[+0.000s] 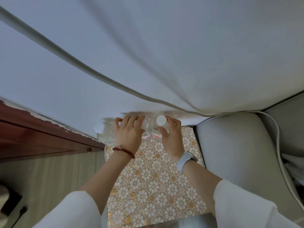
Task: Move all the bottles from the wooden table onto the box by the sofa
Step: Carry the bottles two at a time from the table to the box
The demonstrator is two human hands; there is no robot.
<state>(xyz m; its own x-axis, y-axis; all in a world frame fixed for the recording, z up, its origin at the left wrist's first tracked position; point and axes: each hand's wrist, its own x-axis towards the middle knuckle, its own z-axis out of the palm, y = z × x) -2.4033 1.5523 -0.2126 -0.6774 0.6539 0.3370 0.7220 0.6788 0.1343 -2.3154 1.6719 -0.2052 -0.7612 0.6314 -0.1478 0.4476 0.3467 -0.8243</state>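
The box [153,181] has a white and gold flower-patterned top and stands between a wooden cabinet and the sofa. Three clear bottles with white caps stand at its far edge, against the wall. My left hand [127,134] is wrapped over the middle bottle [146,132] and hides its cap. My right hand [169,134] grips the right bottle [160,122] by its neck, just under the cap. The left bottle [104,134] stands free beside my left hand.
A grey sofa arm [230,145] adjoins the box on the right. A dark red wooden cabinet [41,137] sits to the left. A white curtain [164,55] hangs over the wall behind the bottles. Pale floor [49,178] lies at the lower left.
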